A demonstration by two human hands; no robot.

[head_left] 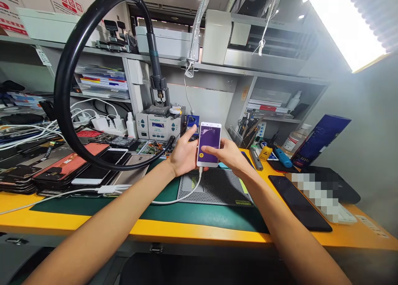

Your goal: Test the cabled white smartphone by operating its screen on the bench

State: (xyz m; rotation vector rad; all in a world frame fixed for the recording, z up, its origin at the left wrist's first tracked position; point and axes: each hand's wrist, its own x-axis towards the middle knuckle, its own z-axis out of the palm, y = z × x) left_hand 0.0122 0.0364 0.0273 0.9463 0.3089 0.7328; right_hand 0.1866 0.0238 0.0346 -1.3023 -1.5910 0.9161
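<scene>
A white smartphone (212, 137) is held upright over the workbench, its screen lit purple with a small yellow icon low on the left. My left hand (184, 152) grips it from the left, fingers partly hidden behind it and thumb pointing up along the edge. At its right edge is my right hand (229, 154), with the thumb lying across the lower screen and the other fingers curled at the side and back. A white charging cable (195, 187) runs from the phone's bottom end. Below lies a grey perforated mat (224, 189) on a green mat (199, 215).
A thick black hose (59, 77) loops at left above stacked phones (68, 162). Behind stands a hot-air station (160, 125) beside circuit boards (155, 147). On the right lie a large black phone-like slab (300, 202), a yellow bottle (265, 153) and a clear bottle (295, 139).
</scene>
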